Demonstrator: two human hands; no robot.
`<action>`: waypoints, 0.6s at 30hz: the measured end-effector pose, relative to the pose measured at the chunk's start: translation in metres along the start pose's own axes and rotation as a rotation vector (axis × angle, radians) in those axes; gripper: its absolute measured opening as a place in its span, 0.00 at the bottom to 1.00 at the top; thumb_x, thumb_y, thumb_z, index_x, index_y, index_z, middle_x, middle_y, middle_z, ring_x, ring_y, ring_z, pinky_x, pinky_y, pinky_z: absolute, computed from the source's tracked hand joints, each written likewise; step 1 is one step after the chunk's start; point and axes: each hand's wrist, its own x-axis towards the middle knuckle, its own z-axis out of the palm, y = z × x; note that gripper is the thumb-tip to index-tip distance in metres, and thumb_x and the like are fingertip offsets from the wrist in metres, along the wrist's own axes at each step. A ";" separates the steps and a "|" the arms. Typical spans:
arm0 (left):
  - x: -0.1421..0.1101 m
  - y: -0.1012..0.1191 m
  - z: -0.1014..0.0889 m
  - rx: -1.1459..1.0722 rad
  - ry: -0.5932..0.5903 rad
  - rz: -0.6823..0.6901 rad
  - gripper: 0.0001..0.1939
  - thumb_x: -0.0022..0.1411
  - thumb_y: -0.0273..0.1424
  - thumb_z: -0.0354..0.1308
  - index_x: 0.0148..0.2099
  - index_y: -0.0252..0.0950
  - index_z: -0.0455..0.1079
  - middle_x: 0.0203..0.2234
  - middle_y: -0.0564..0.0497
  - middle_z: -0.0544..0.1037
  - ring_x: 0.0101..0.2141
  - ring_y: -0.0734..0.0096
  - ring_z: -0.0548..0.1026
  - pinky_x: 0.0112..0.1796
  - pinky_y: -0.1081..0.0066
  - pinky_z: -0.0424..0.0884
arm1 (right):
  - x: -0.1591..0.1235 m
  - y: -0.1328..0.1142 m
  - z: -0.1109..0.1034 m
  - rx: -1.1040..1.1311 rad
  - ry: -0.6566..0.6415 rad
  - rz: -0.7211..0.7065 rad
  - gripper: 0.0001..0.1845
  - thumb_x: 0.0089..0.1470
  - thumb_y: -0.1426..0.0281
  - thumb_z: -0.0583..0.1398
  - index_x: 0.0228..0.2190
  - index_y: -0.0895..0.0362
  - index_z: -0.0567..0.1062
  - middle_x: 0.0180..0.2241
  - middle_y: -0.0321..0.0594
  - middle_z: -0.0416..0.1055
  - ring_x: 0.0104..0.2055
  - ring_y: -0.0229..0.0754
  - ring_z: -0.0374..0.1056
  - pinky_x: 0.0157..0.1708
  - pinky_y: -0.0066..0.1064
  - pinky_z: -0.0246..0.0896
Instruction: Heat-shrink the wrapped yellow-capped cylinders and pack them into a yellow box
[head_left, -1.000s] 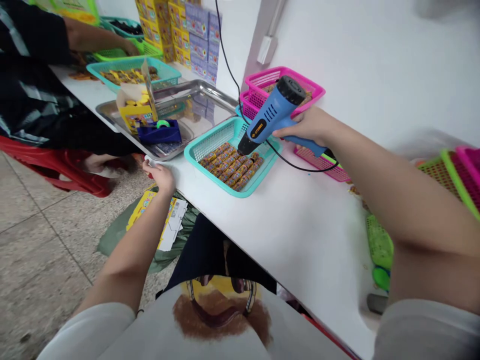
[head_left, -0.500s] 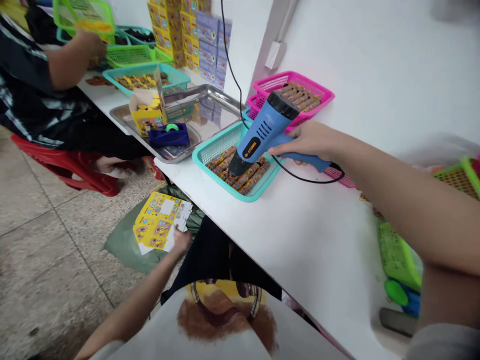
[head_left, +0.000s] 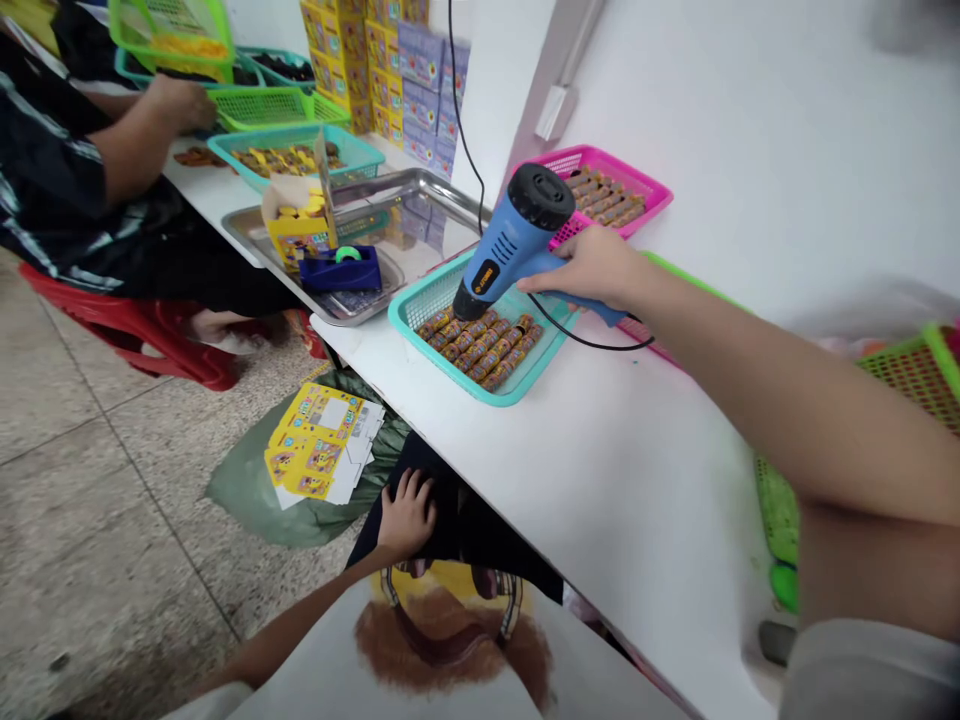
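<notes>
My right hand [head_left: 592, 268] is wrapped round the handle of a blue heat gun [head_left: 499, 250] with a black nozzle and rear cap. Its nozzle points down, close above wrapped, printed rolls [head_left: 487, 350] lying side by side in a turquoise basket [head_left: 517, 392]. Whether the nozzle touches them I cannot tell. My left hand [head_left: 407, 515] rests flat on my dark-trousered thigh, fingers stretched out, holding nothing. Left of it, a flattened yellow printed carton [head_left: 319, 440] lies on a green bag [head_left: 259, 500].
Behind stands a pink basket [head_left: 660, 200] of similar rolls. A metal tray [head_left: 450, 195] carries an open yellow box [head_left: 289, 235] and a blue tape dispenser [head_left: 341, 270]. A black cord [head_left: 463, 130] hangs beside the wall. At the left, a co-worker [head_left: 112, 170] sits on a red stool [head_left: 157, 330].
My left hand has moved right, from beside the flattened carton onto my thigh. The heat gun has shifted slightly left over the rolls, its rear cap tilting toward me.
</notes>
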 end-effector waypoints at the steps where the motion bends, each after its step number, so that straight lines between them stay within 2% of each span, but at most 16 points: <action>1: -0.001 0.000 0.001 0.011 0.001 0.001 0.26 0.70 0.32 0.51 0.67 0.42 0.72 0.70 0.40 0.69 0.71 0.44 0.61 0.65 0.34 0.59 | 0.003 0.003 -0.001 0.004 0.001 0.015 0.27 0.50 0.50 0.73 0.26 0.61 0.73 0.21 0.39 0.66 0.28 0.40 0.69 0.30 0.31 0.66; 6: -0.003 -0.001 0.001 0.023 0.007 -0.012 0.26 0.70 0.33 0.51 0.67 0.41 0.72 0.69 0.39 0.69 0.71 0.44 0.62 0.65 0.35 0.61 | 0.019 0.022 -0.003 0.025 0.075 0.083 0.24 0.49 0.55 0.73 0.25 0.61 0.73 0.21 0.40 0.66 0.29 0.42 0.71 0.35 0.35 0.71; 10: -0.002 -0.002 0.000 0.018 0.006 -0.016 0.26 0.70 0.33 0.50 0.67 0.41 0.72 0.70 0.39 0.68 0.71 0.45 0.61 0.64 0.34 0.60 | 0.030 0.033 0.002 0.191 0.075 0.158 0.21 0.48 0.58 0.74 0.27 0.60 0.74 0.24 0.41 0.71 0.25 0.40 0.68 0.29 0.34 0.71; 15: -0.001 0.000 -0.003 0.021 0.000 -0.014 0.25 0.70 0.33 0.50 0.66 0.41 0.72 0.70 0.39 0.69 0.71 0.45 0.61 0.64 0.35 0.60 | 0.039 0.029 0.009 0.381 0.048 0.178 0.20 0.45 0.62 0.75 0.28 0.61 0.75 0.24 0.41 0.72 0.25 0.41 0.70 0.30 0.38 0.75; 18: -0.001 0.001 -0.003 0.024 -0.001 -0.014 0.25 0.70 0.33 0.50 0.66 0.41 0.72 0.70 0.39 0.69 0.71 0.44 0.61 0.64 0.34 0.61 | 0.039 0.020 0.013 0.413 0.036 0.168 0.19 0.45 0.63 0.75 0.28 0.61 0.75 0.24 0.41 0.71 0.26 0.43 0.70 0.31 0.40 0.76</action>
